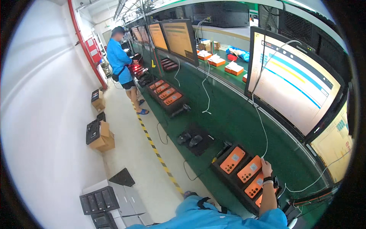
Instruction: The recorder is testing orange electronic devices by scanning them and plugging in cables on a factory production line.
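Observation:
My right hand reaches in from the lower right, with a dark band and a pale band at the wrist. Its fingers close on the end of a white cable at the far right corner of an orange phone. Whether the plug sits in the phone is too small to tell. That phone lies back up in a black foam tray. Beside it in the tray are another orange phone to the left and more nearer me, partly behind my forearm. My left hand is out of the picture.
A lit monitor stands behind the tray. Left along the green bench are a black mat with dark devices, a scanner and another phone tray. A co-worker stands farther off. White cables hang over the bench.

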Tool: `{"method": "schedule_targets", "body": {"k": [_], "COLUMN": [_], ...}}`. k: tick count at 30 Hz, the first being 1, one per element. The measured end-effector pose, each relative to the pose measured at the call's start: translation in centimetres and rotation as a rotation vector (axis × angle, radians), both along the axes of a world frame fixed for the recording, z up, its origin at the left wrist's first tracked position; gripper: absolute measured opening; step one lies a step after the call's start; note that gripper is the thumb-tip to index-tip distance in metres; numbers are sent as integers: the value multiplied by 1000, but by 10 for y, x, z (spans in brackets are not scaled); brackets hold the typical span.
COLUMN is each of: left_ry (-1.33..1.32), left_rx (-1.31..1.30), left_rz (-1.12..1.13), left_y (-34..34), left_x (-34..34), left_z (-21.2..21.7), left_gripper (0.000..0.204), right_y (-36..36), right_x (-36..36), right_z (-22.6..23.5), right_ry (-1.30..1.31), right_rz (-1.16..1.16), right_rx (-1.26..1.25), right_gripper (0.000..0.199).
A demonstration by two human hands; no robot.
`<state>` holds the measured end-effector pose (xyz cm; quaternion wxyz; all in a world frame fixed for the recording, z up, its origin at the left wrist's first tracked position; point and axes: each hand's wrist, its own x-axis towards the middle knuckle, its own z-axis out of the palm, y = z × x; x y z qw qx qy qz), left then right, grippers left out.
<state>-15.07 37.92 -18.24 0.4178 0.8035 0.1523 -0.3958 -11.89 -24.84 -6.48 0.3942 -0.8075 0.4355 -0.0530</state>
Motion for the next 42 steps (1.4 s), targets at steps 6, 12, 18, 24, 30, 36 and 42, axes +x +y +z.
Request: {"method": "schedule_targets", "body": {"k": [6,12,18,24,30,36,42], "left_ry": [-6,9,-9,4,11,-129,-329], "left_rx": [-22,-43,-86,-79,-48,30,158], "left_rz": [48,118,198,294,292,19,-605], "left_y": [27,59,86,104,109,104,85], "left_x": [20,31,26,6,-8,-26,17], "left_z": [2,-5,-30,-52,-66,-79,-72], "left_gripper": [28,28,28,29,29,30,29], "right_y": [19,-20,-17,9,11,1,32], "right_x": [2,6,11,30,33,33,21], "right_z": [18,-22,-5,27,30,6,-5], "right_ry": [-142,-298,-194,-163,-204,-330,-539], "right_rz": [-21,154,-18,-89,-124,-117,-100], "right_rx": [-42,65,-98,-147,-147,-91,-10], "right_gripper": [58,41,41,39,38,36,32]}}
